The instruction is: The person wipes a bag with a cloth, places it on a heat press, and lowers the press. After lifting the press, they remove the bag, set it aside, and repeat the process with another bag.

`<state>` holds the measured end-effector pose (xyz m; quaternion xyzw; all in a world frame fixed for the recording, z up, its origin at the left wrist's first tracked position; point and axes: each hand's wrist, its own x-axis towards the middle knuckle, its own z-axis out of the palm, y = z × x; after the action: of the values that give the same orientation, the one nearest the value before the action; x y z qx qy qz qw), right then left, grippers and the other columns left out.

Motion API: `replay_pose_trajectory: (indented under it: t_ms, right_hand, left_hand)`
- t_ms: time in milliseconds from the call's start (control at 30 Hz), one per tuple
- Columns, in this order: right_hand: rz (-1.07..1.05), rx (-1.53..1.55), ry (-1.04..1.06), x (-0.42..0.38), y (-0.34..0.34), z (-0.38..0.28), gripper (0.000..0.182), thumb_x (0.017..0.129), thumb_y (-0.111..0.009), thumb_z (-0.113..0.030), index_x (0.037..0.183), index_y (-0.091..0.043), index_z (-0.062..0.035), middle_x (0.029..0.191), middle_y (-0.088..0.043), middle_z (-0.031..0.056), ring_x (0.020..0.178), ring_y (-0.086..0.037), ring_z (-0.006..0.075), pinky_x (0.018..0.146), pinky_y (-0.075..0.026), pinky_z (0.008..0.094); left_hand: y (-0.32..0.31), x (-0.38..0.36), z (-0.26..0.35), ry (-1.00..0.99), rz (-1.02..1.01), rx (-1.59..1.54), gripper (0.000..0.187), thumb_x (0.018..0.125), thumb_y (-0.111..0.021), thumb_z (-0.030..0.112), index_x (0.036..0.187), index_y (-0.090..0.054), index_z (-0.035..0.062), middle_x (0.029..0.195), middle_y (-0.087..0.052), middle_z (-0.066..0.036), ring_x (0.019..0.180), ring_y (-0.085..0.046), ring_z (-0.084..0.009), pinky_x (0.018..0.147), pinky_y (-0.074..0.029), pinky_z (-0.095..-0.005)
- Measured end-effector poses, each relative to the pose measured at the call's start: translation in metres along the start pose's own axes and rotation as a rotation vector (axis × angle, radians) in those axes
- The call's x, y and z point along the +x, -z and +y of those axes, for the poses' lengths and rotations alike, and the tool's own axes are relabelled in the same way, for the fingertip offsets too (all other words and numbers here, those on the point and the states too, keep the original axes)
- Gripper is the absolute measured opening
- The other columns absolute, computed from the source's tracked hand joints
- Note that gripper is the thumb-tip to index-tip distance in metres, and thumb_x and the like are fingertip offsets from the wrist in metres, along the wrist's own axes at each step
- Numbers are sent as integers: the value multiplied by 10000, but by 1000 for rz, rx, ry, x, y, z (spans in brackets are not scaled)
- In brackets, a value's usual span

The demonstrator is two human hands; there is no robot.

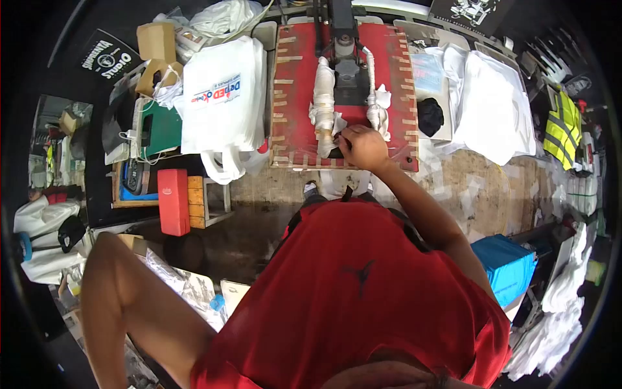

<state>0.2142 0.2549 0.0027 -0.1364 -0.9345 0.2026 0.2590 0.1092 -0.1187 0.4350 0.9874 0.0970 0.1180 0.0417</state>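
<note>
A red press plate, with tan tape strips along its edges, lies under a dark metal arm. Two bars wrapped in white material, a left one and a right one, run toward me over the plate. My right hand is at their near end, fingers curled round the press handle; a short dark part shows beside the fingertips, and the palm hides the rest. My left arm is bent at the left, its elbow raised and the forearm running out at the bottom edge, so my left hand is out of sight.
Left of the press lie a stack of white printed bags, an open cardboard box and a red box. On the right are white fabric, a black cloth, a yellow vest and a blue package.
</note>
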Motion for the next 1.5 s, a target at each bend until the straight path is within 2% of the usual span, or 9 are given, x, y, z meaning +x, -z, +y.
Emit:
replay_pose_trajectory:
  t_ms: [267,400,500,600,733,800,933,1333,1500]
  right_hand:
    - [-11,-21,-27,0,3,-1,178,842,-614,-193,844,-660,-22,832,-690,173,805,-678,334,736,-544,440]
    - [-22,-23,-76,2,1,-10,182,852,-601,-209,841,-665,-40,830,-694,157,813,-675,330,743,-540,447]
    - [-8,-33,-93,1,3,-10,193,861,-595,-230,831,-666,-53,829,-697,144,815,-677,327,743,-540,450]
    - [-92,-85,-103,2,8,-14,214,868,-601,-249,821,-668,-51,823,-696,146,806,-679,320,744,-540,446]
    - [-67,-65,-114,3,8,-16,218,863,-618,-252,802,-673,-50,800,-689,149,795,-677,323,734,-539,446]
    - [-70,-61,-139,3,6,-15,224,862,-621,-250,782,-673,-48,788,-686,150,783,-675,324,726,-537,447]
    - [-27,-46,-165,4,2,-16,245,853,-640,-246,714,-661,-45,729,-663,157,709,-657,336,670,-520,462]
    - [-6,-90,-59,2,1,-13,361,926,-598,-342,726,-651,-46,760,-666,140,752,-665,315,678,-523,434]
    - [-96,-90,-115,4,3,-15,419,943,-573,-395,736,-661,-41,788,-677,145,797,-673,307,745,-532,419]
  left_hand:
    - [2,-50,-31,-284,47,-275,246,796,-728,229,911,-739,12,929,-733,-137,882,-704,-378,838,-570,-523]
    - [-85,-91,-168,8,466,-989,292,842,-722,182,1059,-683,-10,1039,-707,-134,972,-679,-302,893,-534,-455]
    - [-159,-101,-244,665,893,-1185,349,877,-717,146,1170,-641,-26,1122,-687,-131,1039,-660,-245,934,-507,-404]
    - [-230,-96,-296,1030,528,-555,290,828,-767,132,1097,-702,47,1126,-696,-98,1028,-668,-202,901,-507,-326]
    - [-271,-89,-356,1046,633,-523,240,836,-763,182,1027,-708,48,1069,-691,-114,1008,-665,-246,904,-503,-344]
    - [-286,-80,-387,1178,807,-39,316,823,-769,254,1033,-686,34,1123,-653,-120,1067,-609,-295,954,-471,-388]
    - [-315,-73,-417,1261,757,126,553,790,-784,387,1194,-622,45,1323,-529,-138,1216,-453,-351,1052,-380,-436]
    - [-324,-67,-429,1400,695,314,491,882,-671,426,1212,-617,67,1254,-518,-149,1162,-458,-344,1001,-390,-464]
    - [-326,-69,-432,1588,821,410,633,916,-619,440,1327,-458,-15,1316,-449,-231,1215,-430,-398,1021,-381,-506]
